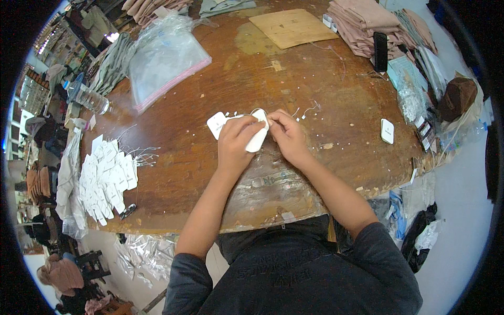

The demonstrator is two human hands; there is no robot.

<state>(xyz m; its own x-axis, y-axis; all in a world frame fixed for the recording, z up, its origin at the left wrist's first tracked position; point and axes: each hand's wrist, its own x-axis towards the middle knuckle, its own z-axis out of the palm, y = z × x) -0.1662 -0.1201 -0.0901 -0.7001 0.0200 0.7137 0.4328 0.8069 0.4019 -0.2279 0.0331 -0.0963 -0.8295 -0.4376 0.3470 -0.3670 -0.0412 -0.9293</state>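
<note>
My left hand (234, 139) is closed on a white hang tag (256, 142) with rounded corners, held tilted just above the table. At the tag's upper edge my right hand (289, 137) pinches with thumb and forefinger, where a thin string curves toward its fingertips. The exact grip on the string is small and partly hidden by the fingers. Beside my left fingers, another white tag (216, 125) lies on the table. Over to the left a large loose pile of white strung tags (107, 178) spreads near the table's edge. A small stack of tags (387, 131) sits at the right.
The brown wooden table (325, 115) carries scattered white bits. Clear plastic bags (163, 65) and a water bottle (92, 98) stand far left. Folded pink garments (365, 23), a black phone-like object (380, 51) and a brown cap (458, 100) line the right. A flat board (293, 28) lies at the back.
</note>
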